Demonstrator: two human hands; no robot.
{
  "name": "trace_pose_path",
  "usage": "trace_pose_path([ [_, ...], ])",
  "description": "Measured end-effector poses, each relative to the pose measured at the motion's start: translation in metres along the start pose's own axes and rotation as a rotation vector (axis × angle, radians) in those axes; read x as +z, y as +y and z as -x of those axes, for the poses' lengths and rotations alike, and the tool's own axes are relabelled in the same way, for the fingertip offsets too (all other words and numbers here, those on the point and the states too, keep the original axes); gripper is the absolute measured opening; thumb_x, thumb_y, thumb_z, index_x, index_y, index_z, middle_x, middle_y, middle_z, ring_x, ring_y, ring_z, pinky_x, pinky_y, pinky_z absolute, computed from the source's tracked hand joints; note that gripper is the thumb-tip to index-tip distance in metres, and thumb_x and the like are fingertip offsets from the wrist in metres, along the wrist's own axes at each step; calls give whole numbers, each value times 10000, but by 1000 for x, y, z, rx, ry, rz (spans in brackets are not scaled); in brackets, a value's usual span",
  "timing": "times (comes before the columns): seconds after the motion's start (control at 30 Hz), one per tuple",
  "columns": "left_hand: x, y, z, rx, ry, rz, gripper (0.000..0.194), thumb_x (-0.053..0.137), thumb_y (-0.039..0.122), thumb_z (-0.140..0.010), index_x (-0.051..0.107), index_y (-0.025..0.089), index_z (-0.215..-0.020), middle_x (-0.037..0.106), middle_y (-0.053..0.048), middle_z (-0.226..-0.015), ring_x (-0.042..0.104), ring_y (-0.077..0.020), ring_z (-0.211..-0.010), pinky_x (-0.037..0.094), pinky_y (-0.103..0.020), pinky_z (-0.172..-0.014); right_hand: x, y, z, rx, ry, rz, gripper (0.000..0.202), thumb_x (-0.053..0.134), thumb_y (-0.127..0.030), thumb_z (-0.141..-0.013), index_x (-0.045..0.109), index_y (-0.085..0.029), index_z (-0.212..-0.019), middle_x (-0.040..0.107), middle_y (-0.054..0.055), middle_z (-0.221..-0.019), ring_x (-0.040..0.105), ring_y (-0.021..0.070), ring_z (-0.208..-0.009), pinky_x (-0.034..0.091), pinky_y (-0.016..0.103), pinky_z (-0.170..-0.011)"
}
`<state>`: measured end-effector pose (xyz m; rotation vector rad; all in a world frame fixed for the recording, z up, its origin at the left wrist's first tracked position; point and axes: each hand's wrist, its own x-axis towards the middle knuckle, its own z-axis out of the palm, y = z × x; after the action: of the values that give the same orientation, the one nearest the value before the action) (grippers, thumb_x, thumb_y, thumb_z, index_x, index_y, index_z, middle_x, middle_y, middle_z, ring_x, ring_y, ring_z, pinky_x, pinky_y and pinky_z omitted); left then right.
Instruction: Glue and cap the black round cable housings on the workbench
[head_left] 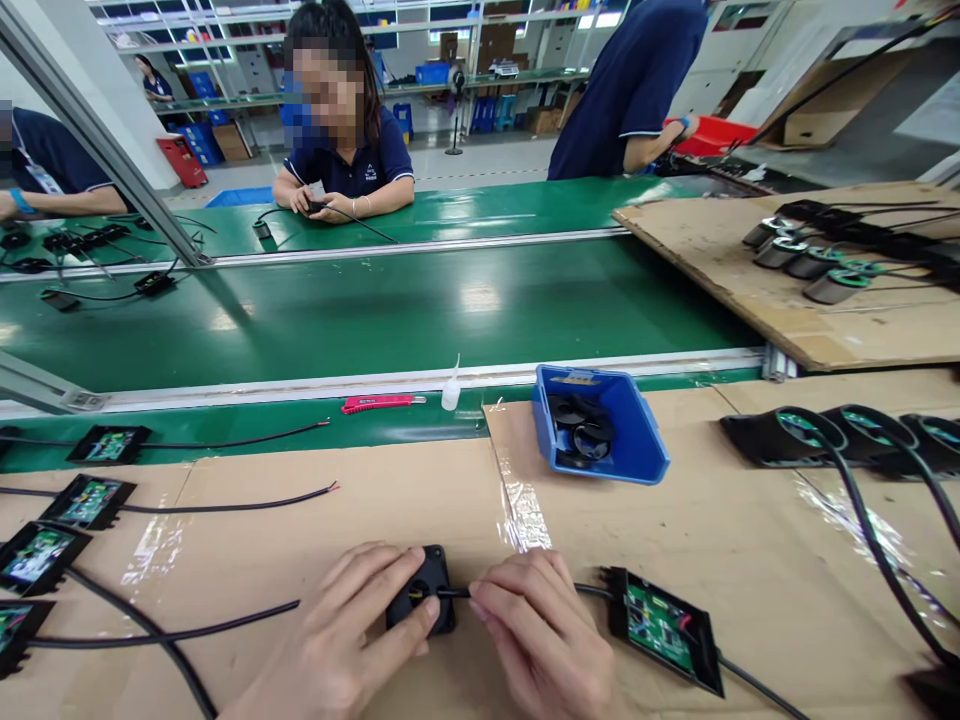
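My left hand (pixel 360 625) grips a small square black plastic cover (pixel 435 568) with a hole in its middle, resting at the cardboard. Between the thumb and fingers of my right hand (pixel 536 625) is a black cable (pixel 456 593), pinched just right of the cover. The cable's left end meets the cover's hole; how far it goes in is hidden by my left fingers. To the right, the same cable runs into an open black housing (pixel 667 628) with a green circuit board inside. Another cable leaves that housing at lower right.
Several cabled circuit-board housings (pixel 90 500) lie at left. A blue bin (pixel 600 425) holds black rings. A red utility knife (pixel 382 402) and small white bottle (pixel 451 392) lie beyond. Black cylindrical housings (pixel 795 435) stand at right. Co-workers work across the green conveyor (pixel 450 300).
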<state>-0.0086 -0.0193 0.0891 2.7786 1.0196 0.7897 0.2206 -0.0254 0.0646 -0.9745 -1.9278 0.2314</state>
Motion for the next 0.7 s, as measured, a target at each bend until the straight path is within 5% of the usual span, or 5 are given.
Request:
trace_pose_path([
  [0.27, 0, 6, -9, 95, 16, -194, 198, 494, 123, -977, 678, 192, -1002, 731, -84, -1124, 645, -209, -1131, 481, -434, -1099, 1, 1, 1, -16, 32, -4, 210, 534, -10, -891, 657, -149, -988, 669, 53, -793, 578, 152, -696, 455, 310, -650],
  [0.37, 9, 12, -11, 68, 128, -188, 208, 522, 250, -985, 672, 182, -858, 750, -91, -1040, 657, -218, -1131, 339, -464, -1204, -1, -3, 1, -37, 74, 76, 173, 534, -51, -922, 681, -139, -943, 701, 66, -825, 603, 164, -761, 458, 331, -734],
  [0.47, 21, 20, -9, 31, 120, -202, 262, 542, 375, -969, 677, 173, -869, 752, -131, -1069, 641, -252, -1189, 243, -500, -1241, -1, -11, 2, -107, 73, 211, 252, 472, -136, -1002, 698, -172, -898, 759, 36, -874, 624, 161, -809, 436, 340, -809],
  [0.6, 21, 22, -4, 59, 128, -270, 229, 444, 139, -925, 670, 108, -943, 743, -195, -1105, 617, -285, -1242, 199, -527, -1245, 10, -23, 1, -234, 11, 296, 425, 324, -102, -1046, 666, -158, -801, 780, 11, -879, 612, 121, -717, 408, 298, -688],
  [0.7, 11, 12, 0, 53, 26, -90, 306, 443, 54, -868, 620, 80, -1116, 724, -174, -1180, 596, -257, -1276, 97, -488, -1272, 22, -31, -2, -278, 34, 430, 454, 296, -41, -1031, 677, -134, -800, 763, 28, -774, 584, 120, -676, 379, 294, -645],
])
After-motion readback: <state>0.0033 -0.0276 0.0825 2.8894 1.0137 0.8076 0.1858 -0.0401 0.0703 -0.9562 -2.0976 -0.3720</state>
